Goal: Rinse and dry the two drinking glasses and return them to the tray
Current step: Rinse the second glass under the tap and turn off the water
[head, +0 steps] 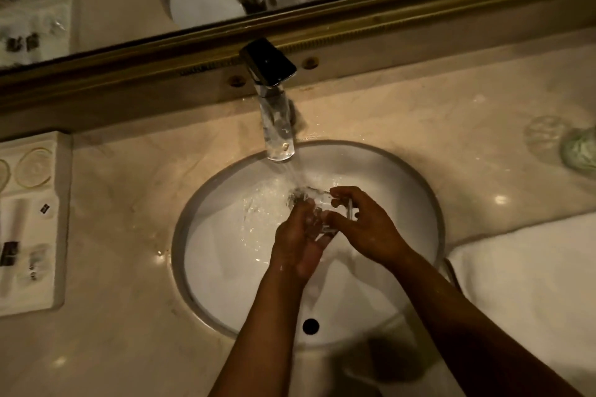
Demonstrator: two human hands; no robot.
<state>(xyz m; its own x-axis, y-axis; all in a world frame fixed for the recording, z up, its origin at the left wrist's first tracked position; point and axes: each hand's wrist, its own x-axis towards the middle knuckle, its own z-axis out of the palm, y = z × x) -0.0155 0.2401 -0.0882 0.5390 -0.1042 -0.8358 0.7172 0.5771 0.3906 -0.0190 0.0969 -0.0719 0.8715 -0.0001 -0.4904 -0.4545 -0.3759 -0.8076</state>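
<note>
head view, over the sink [206,213]: a clear drinking glass [317,213] sits under the faucet [274,126] stream, cupped by the left hand [298,242] and pinched at its wall by the right hand [361,222] — wet, likely slippery, rigid and fragile — best gripped around the body.
</note>
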